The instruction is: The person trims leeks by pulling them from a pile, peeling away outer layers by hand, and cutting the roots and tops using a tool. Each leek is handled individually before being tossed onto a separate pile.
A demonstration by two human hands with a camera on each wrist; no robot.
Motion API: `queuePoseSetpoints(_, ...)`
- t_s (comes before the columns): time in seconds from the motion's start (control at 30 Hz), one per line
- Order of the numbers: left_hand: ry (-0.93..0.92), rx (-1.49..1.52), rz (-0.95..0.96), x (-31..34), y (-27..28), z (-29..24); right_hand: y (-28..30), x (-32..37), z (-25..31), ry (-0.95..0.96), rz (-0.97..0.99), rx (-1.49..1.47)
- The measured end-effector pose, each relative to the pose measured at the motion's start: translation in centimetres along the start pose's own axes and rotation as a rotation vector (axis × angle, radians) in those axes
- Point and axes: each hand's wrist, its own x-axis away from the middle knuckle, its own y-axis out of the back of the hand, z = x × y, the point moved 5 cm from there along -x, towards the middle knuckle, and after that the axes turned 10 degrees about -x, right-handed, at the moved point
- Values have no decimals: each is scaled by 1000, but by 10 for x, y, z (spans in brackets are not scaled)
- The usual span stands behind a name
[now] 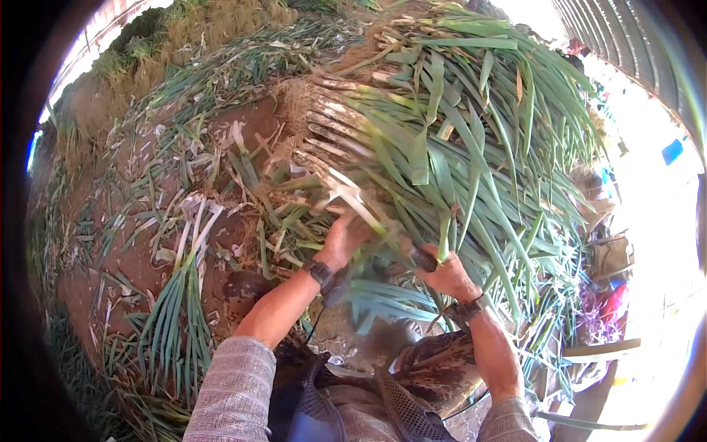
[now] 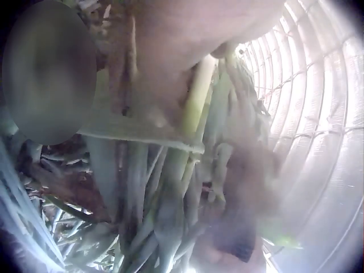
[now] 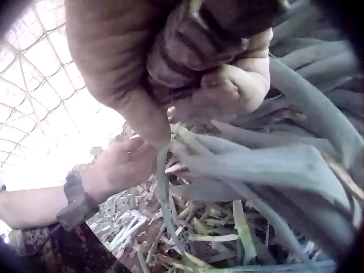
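Observation:
The left hand [image 1: 347, 237] grips a leek-like stalk [image 1: 361, 208], its white part angled up and left; in the left wrist view, that hand [image 2: 193, 34] is close above a pale green stem [image 2: 199, 96]. The fingers of the right hand [image 1: 448, 277] are curled round a dark handle [image 1: 423, 258], just right of the stalk. Seen from the right wrist, this hand [image 3: 128, 62] holds the ridged dark handle [image 3: 185, 48], with green leaves beside the fingers. What the handle belongs to is blurred or hidden.
A large heap of stalks [image 1: 471, 140] lies beyond the hands, roots to the left. A cleaned bunch [image 1: 177, 317] rests on the littered brown ground [image 1: 118, 295] at left. A ribbed wall [image 1: 633, 44] curves at upper right. The person's patterned trouser knees are below the hands.

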Motion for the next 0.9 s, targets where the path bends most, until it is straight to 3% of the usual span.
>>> queuePoseSetpoints(0.13, 26, 63, -49, 0, 7, 8, 0, 4, -7, -15, 41, 139)
queuePoseSetpoints(0.23, 62, -56, -116, -1, 15, -1, 2, 5, -17, 42, 49, 40)
queuePoseSetpoints(0.3, -16, -236, -200, -2, 20, -19, 5, 8, -12, 28, 67, -21)
queuePoseSetpoints(0.33, -14, -238, -197, -3, 22, -24, 4, 8, -13, -20, 110, 88)
queuePoseSetpoints(0.4, -161, -268, -381, 0, 35, -44, 2, 11, -13, -72, 150, 192)
queuePoseSetpoints(0.5, -158, -265, -331, -3, 46, -39, 1, 12, -6, -38, 138, 230)
queuePoseSetpoints(0.57, -107, -297, -293, 4, 35, -36, 3, 13, 8, 153, -37, 127)
queuePoseSetpoints(0.67, -181, -337, -294, 9, 23, -42, -7, 2, -5, 50, 66, 250)
queuePoseSetpoints(0.8, -193, -419, -379, 14, 21, -57, -1, -4, 4, -11, -12, 128)
queuePoseSetpoints(0.9, -264, -560, -370, 18, 18, -56, -13, -6, 6, 198, -69, 299)
